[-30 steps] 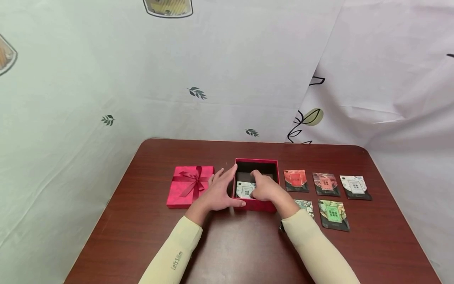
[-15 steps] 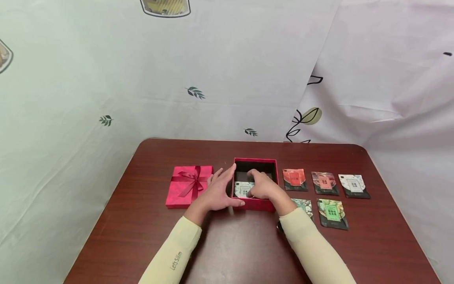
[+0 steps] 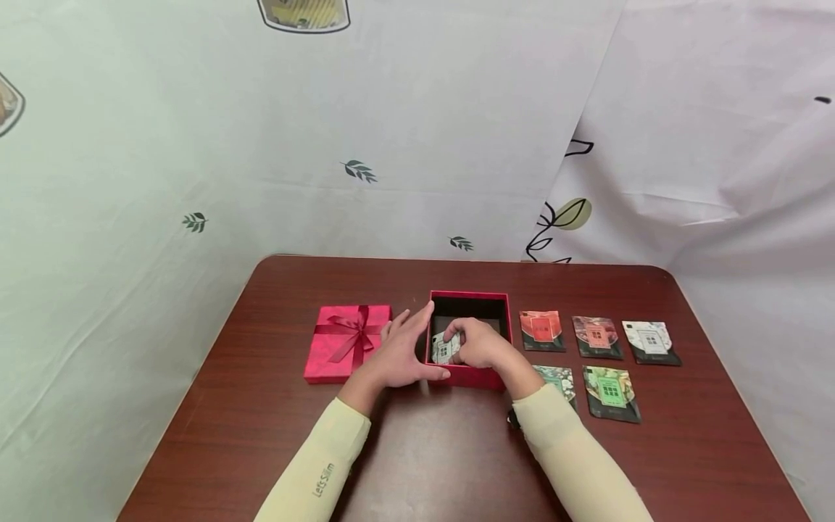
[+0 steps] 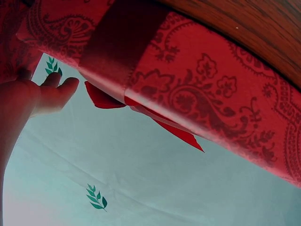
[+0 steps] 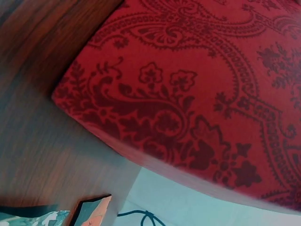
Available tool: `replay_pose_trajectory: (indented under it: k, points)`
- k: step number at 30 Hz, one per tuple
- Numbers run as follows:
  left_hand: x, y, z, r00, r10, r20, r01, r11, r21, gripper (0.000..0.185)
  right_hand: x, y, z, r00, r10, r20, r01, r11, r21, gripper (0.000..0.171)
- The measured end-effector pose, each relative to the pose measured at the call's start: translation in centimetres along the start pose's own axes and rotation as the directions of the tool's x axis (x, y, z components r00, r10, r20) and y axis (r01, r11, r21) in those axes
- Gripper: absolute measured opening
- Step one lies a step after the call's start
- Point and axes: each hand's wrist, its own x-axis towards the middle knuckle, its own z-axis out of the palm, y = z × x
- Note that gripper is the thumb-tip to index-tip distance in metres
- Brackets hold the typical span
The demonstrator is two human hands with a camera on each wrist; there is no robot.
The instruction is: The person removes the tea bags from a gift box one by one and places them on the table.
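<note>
The open red gift box [image 3: 464,376] stands on the table. Spread along its left wall is my left hand [image 3: 401,357], fingers straight and thumb at the front left corner; in the left wrist view some of its fingers [image 4: 51,94] show. My right hand [image 3: 480,344] reaches inside the box and pinches the right side of a white floral sachet [image 3: 444,349], which sits slightly turned at the box's left. Its fingertips are partly hidden. The right wrist view is filled by the box's patterned red outer wall [image 5: 155,99], with no hand showing.
Left of the box lies its red lid [image 3: 326,362] with a ribbon bow [image 3: 355,335]. To the right lie a red-orange sachet [image 3: 542,330], a dark red one [image 3: 596,337], a white one [image 3: 651,342], a green one [image 3: 612,393] and a floral one [image 3: 559,378] partly behind the right arm.
The right hand has curled its fingers onto the white sachet, which has turned and shifted slightly left inside the box. The left hand has stayed against the box.
</note>
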Motion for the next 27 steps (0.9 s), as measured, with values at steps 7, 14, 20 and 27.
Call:
replay_pose_trajectory:
  k: [7,14,20,27]
  points:
    - [0.0,-0.1,0.1,1.0,0.002,-0.004,-0.002,1.0,0.01,0.12,0.0,0.0,0.0,0.998,-0.003,-0.066,0.001,0.999,-0.032,0.035]
    - [0.0,-0.1,0.1,1.0,-0.006,0.005,0.006,1.0,0.01,0.12,-1.0,-0.5,-1.0,0.983,-0.023,-0.18,0.018,0.999,-0.028,0.037]
    - [0.0,-0.1,0.1,0.999,-0.031,0.019,0.031,0.999,0.008,0.121,-2.7,-0.4,-2.4,0.976,-0.015,-0.216,0.028,0.998,0.057,0.043]
    - [0.0,0.1,0.0,0.999,-0.044,0.025,0.044,0.999,0.017,0.121,-5.3,0.4,-4.5,0.974,-0.049,-0.22,0.102,0.967,0.235,0.045]
